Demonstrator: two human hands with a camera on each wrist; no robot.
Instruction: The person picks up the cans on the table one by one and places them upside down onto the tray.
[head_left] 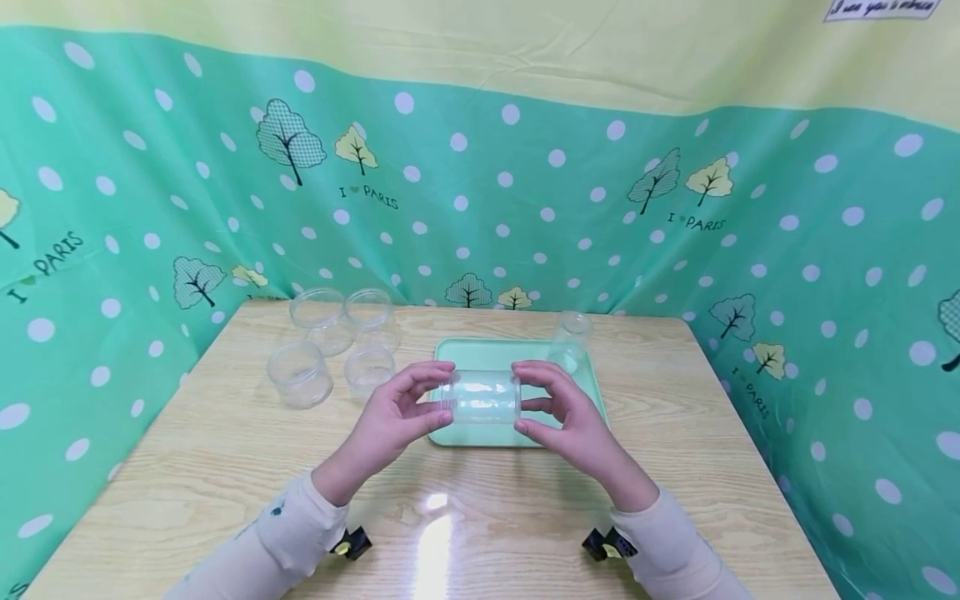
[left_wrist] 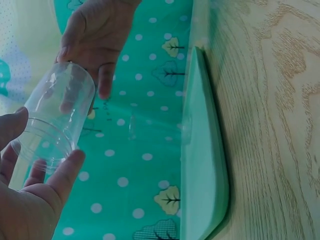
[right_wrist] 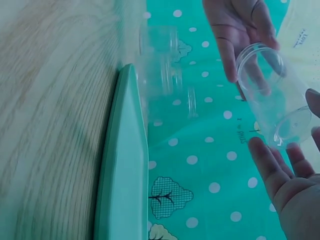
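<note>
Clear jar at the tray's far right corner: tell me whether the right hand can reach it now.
Probably not as things stand: the right hand holds one end of another clear jar. Nothing else seems to block the corner jar.

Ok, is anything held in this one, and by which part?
A clear cylindrical jar: the left hand holds its ringed mouth end, the right hand its base end.
</note>
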